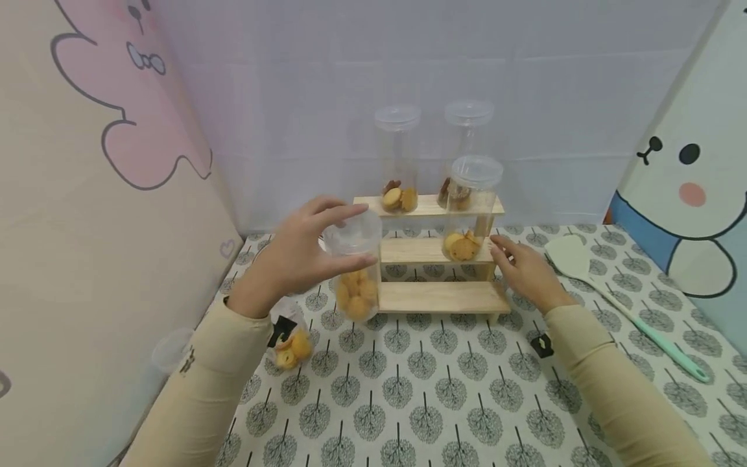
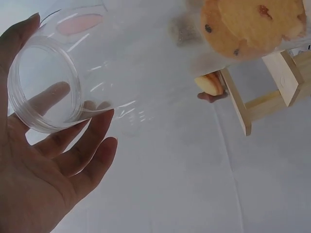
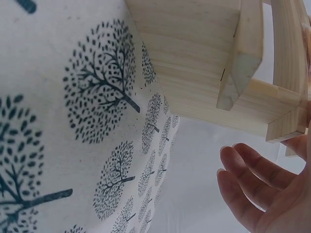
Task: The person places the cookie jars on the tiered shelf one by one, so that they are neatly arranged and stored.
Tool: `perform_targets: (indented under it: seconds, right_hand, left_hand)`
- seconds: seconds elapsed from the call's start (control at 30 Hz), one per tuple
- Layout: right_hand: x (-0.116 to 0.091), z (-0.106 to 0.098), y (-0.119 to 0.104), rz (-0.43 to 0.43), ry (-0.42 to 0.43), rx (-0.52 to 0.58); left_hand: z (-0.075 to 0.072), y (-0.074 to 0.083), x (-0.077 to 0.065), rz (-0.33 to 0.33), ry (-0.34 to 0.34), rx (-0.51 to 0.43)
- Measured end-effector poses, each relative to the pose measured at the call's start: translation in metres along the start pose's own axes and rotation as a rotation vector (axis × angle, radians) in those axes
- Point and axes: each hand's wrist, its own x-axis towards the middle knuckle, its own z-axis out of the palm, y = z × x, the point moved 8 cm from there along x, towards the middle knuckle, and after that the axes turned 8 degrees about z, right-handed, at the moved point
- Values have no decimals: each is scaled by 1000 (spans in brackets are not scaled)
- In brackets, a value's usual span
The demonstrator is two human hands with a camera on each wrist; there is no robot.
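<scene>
My left hand (image 1: pixel 294 250) grips a clear jar (image 1: pixel 364 245) around its upper part, thumb on one side and fingers on the other. Round golden cookies (image 1: pixel 357 299) fill the lower part of that jar. Its threaded mouth (image 2: pixel 46 127) faces the palm in the left wrist view and has no lid on. My right hand (image 1: pixel 531 275) is at the right end of the wooden shelf (image 1: pixel 443 296), fingertips right at the middle tier's edge. In the right wrist view, several of its fingers (image 3: pixel 248 194) are loosely bent beside the wood.
A lidded jar with cookies (image 1: pixel 463 246) stands on the middle tier. On the top tier are two more lidded jars (image 1: pixel 399 139) (image 1: pixel 469 133). A bag of cookies (image 1: pixel 294 347) lies front left, near a clear round lid (image 1: pixel 172 350). A green-handled spatula (image 1: pixel 636 318) lies at right.
</scene>
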Motion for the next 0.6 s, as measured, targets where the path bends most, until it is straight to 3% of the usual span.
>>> perform_targets:
  seconds: [0.27, 0.6]
  right_hand:
    - [0, 0, -1, 0, 9, -7]
    - [-1, 2, 1, -10, 4, -16]
  left_hand:
    - [20, -14, 42, -23, -24, -21]
    - [33, -25, 83, -121, 40, -16]
